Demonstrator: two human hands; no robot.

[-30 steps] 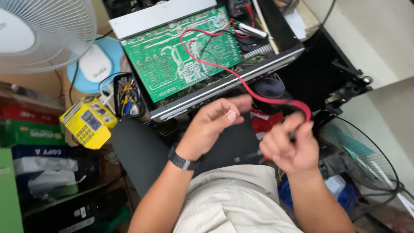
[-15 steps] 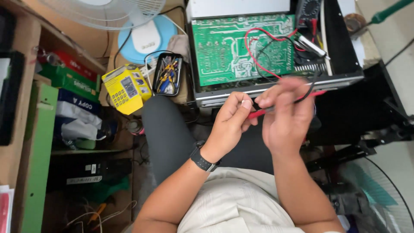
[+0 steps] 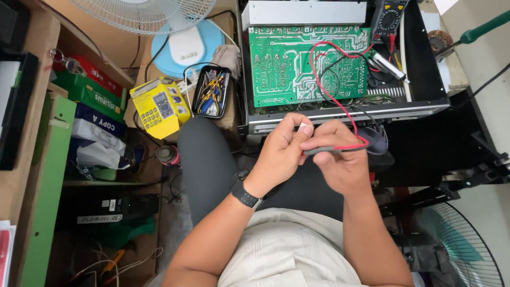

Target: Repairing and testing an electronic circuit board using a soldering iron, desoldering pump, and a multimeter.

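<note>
Left hand [image 3: 284, 151]: raised before the lap, forearm angled up from lower left, a black wristwatch [image 3: 245, 192] worn at the wrist. Fingers are curled inward, thumb and forefinger pinched on a small pale item at the tips; what it is cannot be told.

Right hand [image 3: 340, 159]: held just beside the left, fingertips touching it, palm turned down. Fingers are closed around a grey-tipped test probe [image 3: 325, 150], laid roughly level across the hand.

Red lead [image 3: 340, 106]: run from the probe up over the open chassis to the multimeter [image 3: 389, 17] at its far right corner.

Green circuit board [image 3: 289, 64]: seated inside the open chassis, directly beyond both hands.

Adjacent: black tray of small tools [image 3: 211, 91], yellow meter box [image 3: 159, 106], white fan base [image 3: 186, 45], all left of the chassis.
</note>
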